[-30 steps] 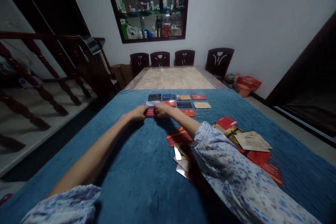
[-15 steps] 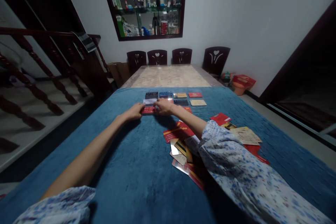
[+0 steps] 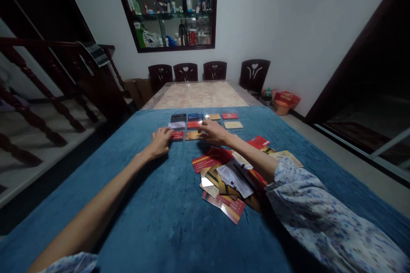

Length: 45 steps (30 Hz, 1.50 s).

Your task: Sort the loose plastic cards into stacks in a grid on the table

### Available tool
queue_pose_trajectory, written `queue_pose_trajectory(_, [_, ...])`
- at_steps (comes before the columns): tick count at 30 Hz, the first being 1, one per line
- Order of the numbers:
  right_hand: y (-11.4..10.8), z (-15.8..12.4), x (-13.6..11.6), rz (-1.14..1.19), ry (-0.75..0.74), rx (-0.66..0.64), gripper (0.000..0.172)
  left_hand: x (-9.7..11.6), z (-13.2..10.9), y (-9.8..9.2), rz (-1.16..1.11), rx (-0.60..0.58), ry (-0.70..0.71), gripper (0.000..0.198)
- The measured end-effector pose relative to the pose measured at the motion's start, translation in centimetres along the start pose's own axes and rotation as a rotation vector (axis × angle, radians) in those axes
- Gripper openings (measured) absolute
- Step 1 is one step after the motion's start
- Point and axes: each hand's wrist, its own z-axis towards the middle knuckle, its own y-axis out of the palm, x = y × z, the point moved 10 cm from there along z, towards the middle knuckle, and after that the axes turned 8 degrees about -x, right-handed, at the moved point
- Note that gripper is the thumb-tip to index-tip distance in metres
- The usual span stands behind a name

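Observation:
My left hand rests on the blue cloth with its fingers stretched out, their tips at the left end of a red card. Over the right end of a gold card is my right hand, thumb and fingers apart. These cards lie in the nearest of three rows. Behind them are a pale lilac card and another red card; a cream card lies farther right. The back row has black, blue, yellow and red cards. My right hand partly hides the middle row.
A loose heap of overlapping cards spreads beneath and beside my right forearm. The blue cloth covers the near table; bare stone tabletop shows beyond. Dark chairs line the far end. A stair railing runs along the left.
My right hand has moved right, from the near red card to the gold card, uncovering the red card behind. My left hand stays by the near red card. The view has turned slightly right.

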Motion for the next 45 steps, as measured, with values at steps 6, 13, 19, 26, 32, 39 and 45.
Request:
queue_pose_trajectory(6, [-0.1,-3.1,0.5,-0.030,-0.022,0.065,0.019,4.5,-0.6,-0.2,-0.006,0.061,0.087,0.055])
queue_pose_trajectory(13, [-0.2,-7.4,0.6,-0.069,-0.030,0.122,0.018,10.4,-1.3,0.7,-0.032,0.069,0.230,0.052])
queue_pose_trajectory(19, [0.5,-11.3,0.8,-0.042,-0.102,0.195,0.012,15.3,-2.5,0.9,-0.037,0.116,0.384,0.039])
queue_pose_trajectory(26, [0.6,-15.0,-0.2,0.105,-0.196,0.197,0.018,20.3,-4.6,0.9,-0.096,0.103,0.538,0.026])
queue_pose_trajectory(32, [0.4,-16.9,-1.4,0.177,-0.235,0.216,0.020,22.5,-5.7,1.7,-0.095,0.092,0.625,0.024])
queue_pose_trajectory(39, [0.9,-17.3,-3.0,0.140,-0.290,0.144,0.040,23.5,-6.6,2.2,-0.079,0.086,0.669,0.025])
queue_pose_trajectory(45, [1.4,-17.2,-2.7,0.058,-0.233,0.067,0.049,23.4,-6.7,2.3,-0.037,0.090,0.638,0.026])
